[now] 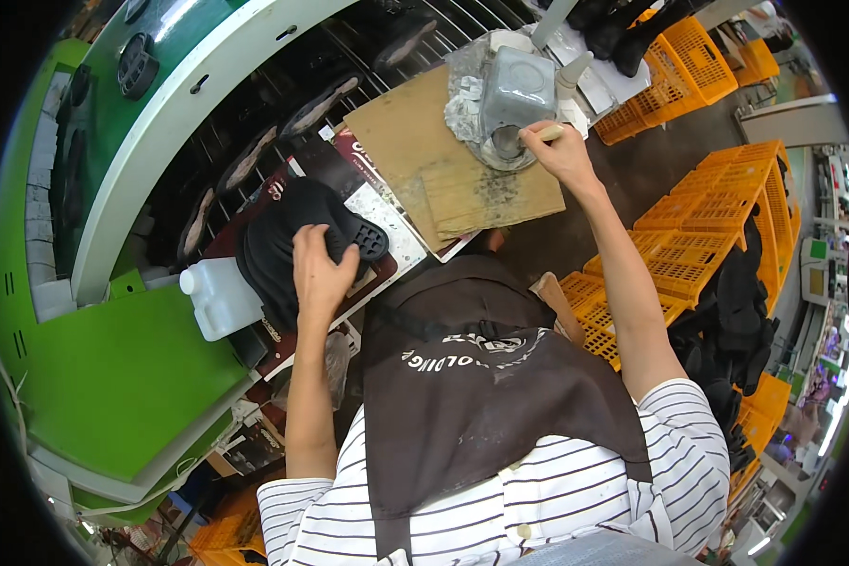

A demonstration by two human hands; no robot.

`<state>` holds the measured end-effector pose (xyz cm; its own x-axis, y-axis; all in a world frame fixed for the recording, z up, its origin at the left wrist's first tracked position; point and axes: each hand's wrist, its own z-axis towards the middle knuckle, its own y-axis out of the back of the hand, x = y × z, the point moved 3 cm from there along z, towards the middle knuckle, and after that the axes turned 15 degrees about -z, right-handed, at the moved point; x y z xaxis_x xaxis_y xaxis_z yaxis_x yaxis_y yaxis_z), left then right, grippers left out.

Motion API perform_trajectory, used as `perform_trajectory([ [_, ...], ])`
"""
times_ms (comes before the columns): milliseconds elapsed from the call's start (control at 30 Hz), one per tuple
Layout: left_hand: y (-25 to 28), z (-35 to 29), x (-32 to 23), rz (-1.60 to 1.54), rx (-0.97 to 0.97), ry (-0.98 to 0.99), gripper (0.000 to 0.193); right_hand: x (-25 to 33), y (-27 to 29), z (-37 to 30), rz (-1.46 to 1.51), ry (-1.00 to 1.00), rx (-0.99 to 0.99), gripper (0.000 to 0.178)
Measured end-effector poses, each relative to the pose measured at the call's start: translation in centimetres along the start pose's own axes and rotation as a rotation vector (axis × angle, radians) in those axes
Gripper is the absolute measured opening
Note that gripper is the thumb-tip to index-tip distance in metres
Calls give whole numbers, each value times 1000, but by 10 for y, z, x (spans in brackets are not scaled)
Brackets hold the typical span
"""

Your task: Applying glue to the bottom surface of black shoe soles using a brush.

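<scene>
Item: black shoe upper, dark fabric with a moulded waffle-pattern patch at its far right end. Lies on a dark printed sheet on the bench, directly under and beyond the left grip; long axis runs roughly left to right across the person's view.

Left hand: grip closed down over the near edge of the shoe upper, fingers curled onto it, clamped on it. This is the nearer hand to the upper by far.

Right hand: extended well to the right and away from the upper, grip pinched together on a pale brush handle. The tip points left from the grip into a grey metal pot set on crumpled foil, the pot touching the brush end; whether the bristles are loaded cannot be told.

Beneath the pot: a worn brown board, stained near the pot.

Left of the left grip: a white plastic jug, just beside the upper.

Beyond: a green-and-white machine housing with a dark wire conveyor carrying shoe soles.

Right of the right arm: orange crates, some holding black uppers.
</scene>
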<state>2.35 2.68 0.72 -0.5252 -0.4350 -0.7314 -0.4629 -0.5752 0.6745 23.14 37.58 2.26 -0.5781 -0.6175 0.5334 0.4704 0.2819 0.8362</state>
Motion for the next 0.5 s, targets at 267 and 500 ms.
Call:
perform_trajectory([
  [267, 34, -5, 2, -16, -24, 443, 50, 14, -12, 6, -160, 23, 93, 27],
  [500, 52, -1, 25, -1020, -255, 536, 30, -4, -6, -10, 276, -173, -58, 27],
])
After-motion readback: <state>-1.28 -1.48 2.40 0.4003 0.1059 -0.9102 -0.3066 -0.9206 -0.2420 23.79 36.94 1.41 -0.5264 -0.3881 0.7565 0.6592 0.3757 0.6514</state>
